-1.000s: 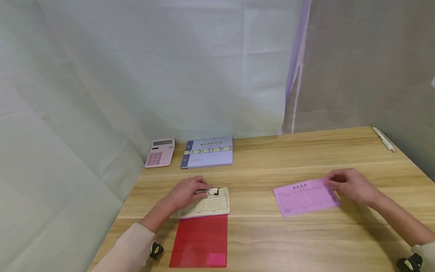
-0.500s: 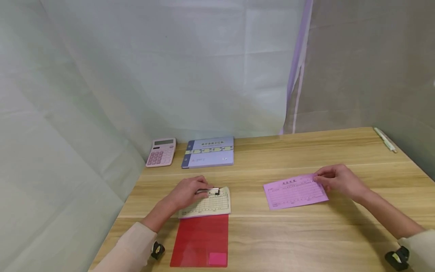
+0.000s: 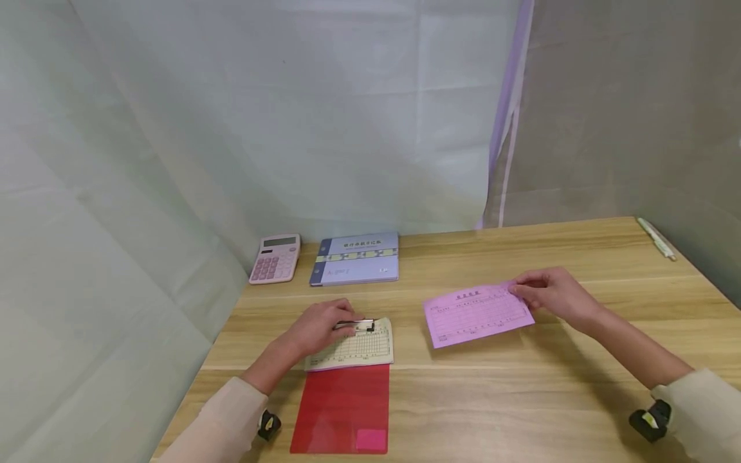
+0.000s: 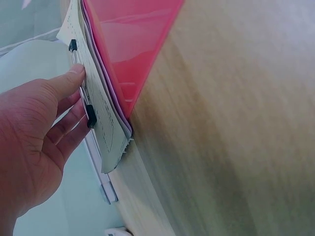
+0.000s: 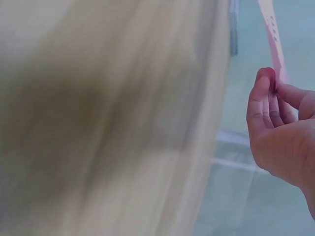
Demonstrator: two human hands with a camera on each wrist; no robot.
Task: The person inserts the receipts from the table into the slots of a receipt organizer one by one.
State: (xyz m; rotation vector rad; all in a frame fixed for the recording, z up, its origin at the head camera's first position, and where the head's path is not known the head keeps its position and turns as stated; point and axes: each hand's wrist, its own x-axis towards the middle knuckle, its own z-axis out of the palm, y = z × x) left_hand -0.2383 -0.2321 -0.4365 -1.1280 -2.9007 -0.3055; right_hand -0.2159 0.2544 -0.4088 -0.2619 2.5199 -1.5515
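In the head view, a red translucent clipboard (image 3: 346,405) lies at the front left, with a stack of cream printed forms (image 3: 359,344) at its top. My left hand (image 3: 324,328) pinches the metal clip (image 3: 363,325); the left wrist view shows the thumb (image 4: 74,77) on its front and the fingers behind. A purple edge shows under the cream sheets. My right hand (image 3: 558,296) holds a pink-purple printed slip (image 3: 477,315) by its upper right corner, between thumb and fingers. The slip is raised off the table, right of the clipboard.
Behind the clipboard stand a pink calculator (image 3: 275,258) and a blue-purple account book (image 3: 357,258). A white-green pen (image 3: 656,238) lies at the table's far right corner. Pale cloth (image 3: 347,116) hangs behind and left of the wooden table (image 3: 498,405).
My right hand has carried the purple slip leftward and slightly up, closer to the clipboard. The left hand stays on the clip.
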